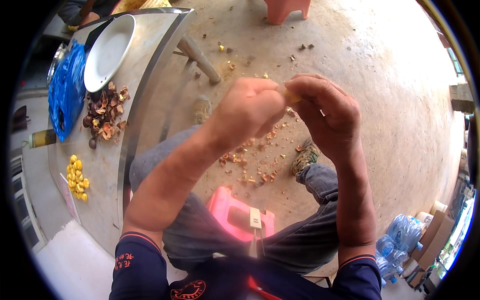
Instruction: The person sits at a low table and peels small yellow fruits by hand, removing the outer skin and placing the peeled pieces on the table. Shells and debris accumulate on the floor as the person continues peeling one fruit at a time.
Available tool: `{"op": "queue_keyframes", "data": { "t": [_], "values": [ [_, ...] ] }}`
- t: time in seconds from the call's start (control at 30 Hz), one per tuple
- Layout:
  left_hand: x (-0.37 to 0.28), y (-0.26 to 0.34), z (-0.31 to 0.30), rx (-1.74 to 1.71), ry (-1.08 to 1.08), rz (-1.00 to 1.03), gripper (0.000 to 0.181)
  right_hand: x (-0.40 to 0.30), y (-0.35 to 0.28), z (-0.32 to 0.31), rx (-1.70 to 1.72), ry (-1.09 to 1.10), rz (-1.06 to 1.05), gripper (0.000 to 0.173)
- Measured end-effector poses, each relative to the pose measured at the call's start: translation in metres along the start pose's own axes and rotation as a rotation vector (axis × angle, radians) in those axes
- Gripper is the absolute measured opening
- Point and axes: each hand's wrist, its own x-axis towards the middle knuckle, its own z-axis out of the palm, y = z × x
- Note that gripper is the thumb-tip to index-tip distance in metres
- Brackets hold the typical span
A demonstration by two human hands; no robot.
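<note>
My right hand (326,108) is raised over the floor, its thumb and fingertips pinching a small yellow kernel (292,96), mostly covered by the fingers. Close against those fingertips is my left hand (251,105), curled and blurred by motion; whether it grips anything is hidden. On the table to my left lie a heap of brown nut shells (106,112), which look like chestnut shells, and a group of peeled yellow kernels (77,178).
A white oval plate (108,56), a blue plastic bag (67,90) and a capped jar (42,138) are on the metal-edged table (101,165). Shell scraps (262,161) litter the floor below my hands. A pink plastic stool (221,202) stands between my legs; plastic bottles (397,240) lie at lower right.
</note>
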Motion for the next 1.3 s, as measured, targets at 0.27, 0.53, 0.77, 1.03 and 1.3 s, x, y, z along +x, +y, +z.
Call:
{"op": "queue_keyframes", "data": {
  "t": [0.27,0.53,0.77,1.03,1.3],
  "values": [
    [-0.0006,0.0006,0.0038,-0.013,0.054,0.018,0.022,0.0049,-0.0024,0.0001,-0.071,0.008,-0.101,0.021],
    [0.0031,-0.0038,0.0014,-0.154,0.003,-0.064,0.026,0.0041,-0.0018,0.0017,-0.026,0.058,-0.087,0.022],
    [0.0017,-0.0037,-0.0016,-0.176,-0.015,-0.047,0.021,0.0034,0.0019,0.0022,-0.004,0.039,-0.132,0.024],
    [0.0010,-0.0012,0.0001,-0.180,0.002,-0.021,0.023,0.0054,-0.0017,0.0023,-0.004,0.066,-0.141,0.025],
    [0.0016,-0.0041,-0.0002,-0.226,-0.022,-0.060,0.027,0.0038,-0.0012,0.0037,0.026,0.065,-0.116,0.022]
  ]
}}
